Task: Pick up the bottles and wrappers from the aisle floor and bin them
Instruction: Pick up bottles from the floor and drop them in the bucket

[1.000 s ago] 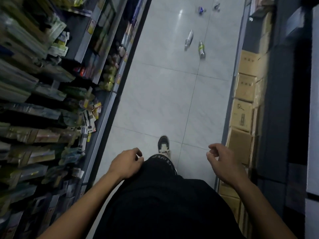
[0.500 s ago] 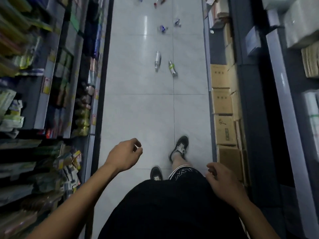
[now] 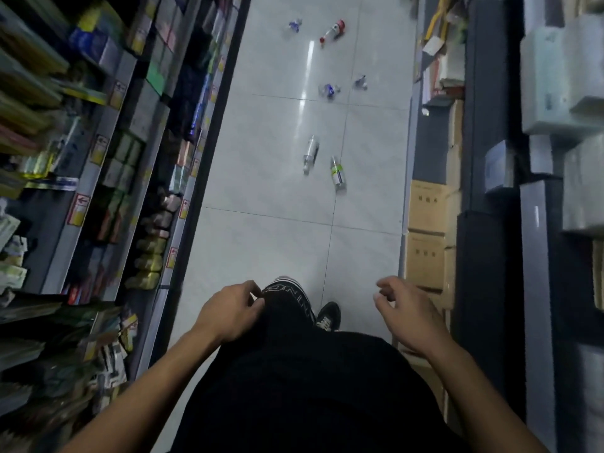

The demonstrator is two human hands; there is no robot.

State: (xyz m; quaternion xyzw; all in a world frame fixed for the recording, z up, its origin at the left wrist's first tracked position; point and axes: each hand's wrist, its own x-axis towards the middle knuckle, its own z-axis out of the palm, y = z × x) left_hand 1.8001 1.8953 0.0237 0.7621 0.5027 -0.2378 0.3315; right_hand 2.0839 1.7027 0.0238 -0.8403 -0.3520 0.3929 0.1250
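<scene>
You've walked up the aisle since a second ago: the 2 nearest bottles, the clear one and the green-labelled one, now lie mid-floor just ahead, side by side but apart. More litter has come into view beyond them: 3 wrappers and a red-capped bottle at the far end. Your left hand and right hand hang loosely curled, holding nothing. No bin is visible. Nothing is collected yet; I judge a few more steps, then a crouch for the near pair.
</scene>
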